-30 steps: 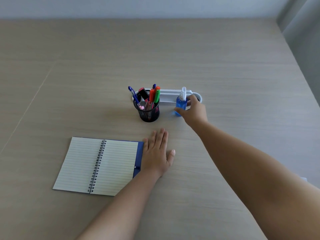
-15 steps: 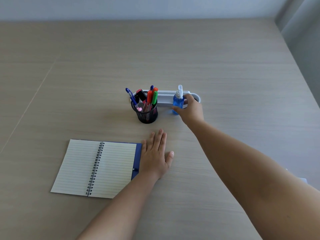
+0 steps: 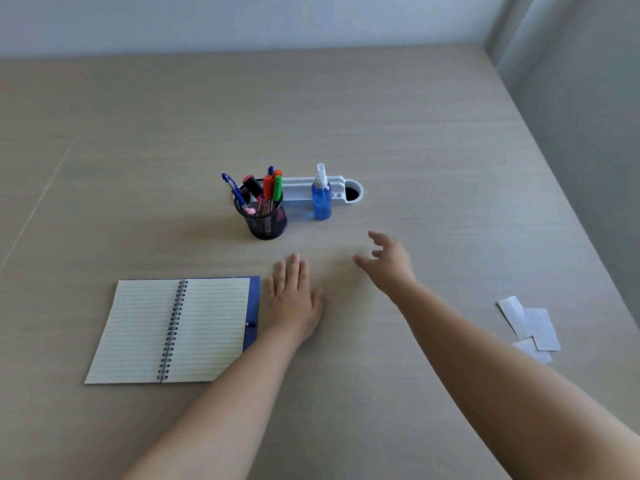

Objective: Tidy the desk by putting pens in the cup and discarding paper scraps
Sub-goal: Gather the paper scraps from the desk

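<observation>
White paper scraps [image 3: 530, 327] lie near right on the desk [image 3: 415, 133]. Your left hand [image 3: 294, 299] rests flat and empty beside the notebook [image 3: 173, 327]; your right hand [image 3: 389, 263] hovers open, holding nothing. Farther off, pens [image 3: 272, 188] stand in the mesh cup [image 3: 265, 221]

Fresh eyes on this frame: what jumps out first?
The black mesh cup at desk centre, bristling with bright pens, with a blue spray bottle upright just right of it. Nearer, an open spiral notebook lies at left, the left hand flat beside it, the right hand open and empty above the desk. White paper scraps sit by the right edge.
</observation>
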A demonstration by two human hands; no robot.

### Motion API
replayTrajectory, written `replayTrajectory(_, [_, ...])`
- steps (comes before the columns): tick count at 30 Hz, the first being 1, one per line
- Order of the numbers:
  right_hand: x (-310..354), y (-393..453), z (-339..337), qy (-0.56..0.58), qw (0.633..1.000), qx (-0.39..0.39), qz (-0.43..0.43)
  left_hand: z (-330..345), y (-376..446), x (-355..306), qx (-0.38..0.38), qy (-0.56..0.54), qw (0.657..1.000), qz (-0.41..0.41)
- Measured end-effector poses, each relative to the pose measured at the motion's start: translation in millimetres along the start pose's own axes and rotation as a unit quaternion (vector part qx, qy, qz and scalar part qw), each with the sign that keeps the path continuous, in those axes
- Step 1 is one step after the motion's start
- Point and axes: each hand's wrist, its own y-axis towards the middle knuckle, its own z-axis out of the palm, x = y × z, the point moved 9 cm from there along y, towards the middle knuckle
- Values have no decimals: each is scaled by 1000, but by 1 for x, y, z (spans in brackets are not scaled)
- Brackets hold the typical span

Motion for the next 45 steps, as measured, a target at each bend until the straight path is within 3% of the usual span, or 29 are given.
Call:
replayTrajectory(5, [-64,-54,-53,10,998,-55,28,7,-20,-57,29,-52,997,48])
replayTrajectory(13, [-160,-119,-189,6,967,-227,118,14,-39,-194,86,-43,966,241])
replayTrajectory(17, [-205,-133,-219,5,956,-235,178,23,-39,-254,130,-26,949,285])
replayTrajectory(25, [-235,-133,-211,-106,965,-157,181,37,-29,-330,162,-93,948,260])
replayTrajectory(34, [-233,-144,-202,-232,953,-120,155,41,-5,-353,140,-198,951,193])
replayTrajectory(39, [-233,-144,-196,-246,950,-108,159,54,0,-362,182,-225,949,128])
replayTrajectory(45, [-232,-141,-205,-208,958,-124,155,59,-1,-362,200,-269,932,135])
